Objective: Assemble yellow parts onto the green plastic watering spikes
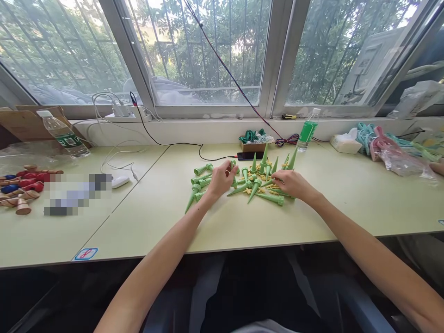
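My left hand [221, 179] is curled around a green plastic watering spike [233, 165], whose ribbed top shows past the thumb. Its lower part is partly hidden by the fingers. Over the right side of the pile, my right hand [290, 182] has thumb and fingertips pressed together among small yellow plastic pieces [274, 188]; what lies between them is too small to make out. Several green cone-shaped spikes [255, 189] lie loosely between the hands, some with points upward. Left of my left hand rests another group of green spikes [194, 190].
Behind the pile are a phone [250, 156], a small box of green material [256, 141] and a water bottle [308, 131]. Wooden toys [24, 189] and a white charger [120, 181] sit left. A tissue pack [346, 142] and pink and blue items [380, 144] lie right.
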The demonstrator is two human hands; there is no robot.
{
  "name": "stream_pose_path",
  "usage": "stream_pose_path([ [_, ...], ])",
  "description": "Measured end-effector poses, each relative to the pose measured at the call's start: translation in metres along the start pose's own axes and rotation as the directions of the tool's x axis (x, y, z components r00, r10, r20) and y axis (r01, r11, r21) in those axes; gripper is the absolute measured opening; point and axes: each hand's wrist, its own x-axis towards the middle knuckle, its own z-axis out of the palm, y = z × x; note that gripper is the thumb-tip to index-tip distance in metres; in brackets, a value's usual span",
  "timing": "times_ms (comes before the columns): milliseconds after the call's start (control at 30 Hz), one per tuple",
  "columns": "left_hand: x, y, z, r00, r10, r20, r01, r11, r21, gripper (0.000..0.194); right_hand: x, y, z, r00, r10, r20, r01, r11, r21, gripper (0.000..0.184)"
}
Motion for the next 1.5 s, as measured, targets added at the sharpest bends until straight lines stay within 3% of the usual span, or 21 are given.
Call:
stream_pose_path([
  [233, 0.000, -0.004, 0.000, 1.000, 0.005, 0.012, -0.005, 0.999, 0.035, 0.036, 0.010, 0.005, 0.008, 0.991, -0.055, 0.125, 0.052, 0.998, 0.032, 0.016],
  [633, -0.002, -0.005, 0.002, 0.996, 0.087, 0.012, -0.088, 0.994, 0.072, 0.035, 0.016, -0.015, 0.003, 0.985, -0.004, 0.170, 0.017, 0.997, -0.073, 0.016],
  [833, -0.001, -0.007, 0.003, 0.999, 0.038, -0.017, -0.037, 0.999, 0.034, 0.038, 0.017, -0.037, -0.020, 0.999, -0.022, 0.050, 0.028, 0.991, -0.131, 0.018],
  [933, -0.001, -0.010, 0.004, 0.999, 0.032, -0.028, -0.031, 0.998, 0.046, 0.038, 0.028, -0.054, -0.021, 0.996, -0.090, -0.020, 0.088, 0.991, -0.103, 0.017],
  [1067, -0.001, -0.013, 0.005, 1.000, 0.013, -0.024, -0.011, 0.998, 0.069, 0.036, 0.052, -0.070, -0.009, 0.973, -0.213, -0.086, 0.205, 0.974, -0.095, 0.022],
  [1200, -0.002, -0.012, 0.004, 0.999, -0.038, -0.020, 0.039, 0.998, 0.049, 0.032, 0.068, -0.070, 0.009, 0.943, -0.297, -0.148, 0.284, 0.953, -0.106, 0.026],
  [1300, -0.003, -0.011, 0.005, 0.998, -0.053, -0.021, 0.054, 0.998, 0.038, 0.029, 0.066, -0.065, 0.020, 0.919, -0.310, -0.243, 0.311, 0.950, -0.033, 0.028],
  [1500, -0.002, -0.012, 0.008, 0.998, -0.028, -0.052, 0.029, 0.999, 0.028, 0.032, 0.054, -0.060, 0.035, 0.887, -0.363, -0.285, 0.401, 0.912, 0.086, 0.022],
])
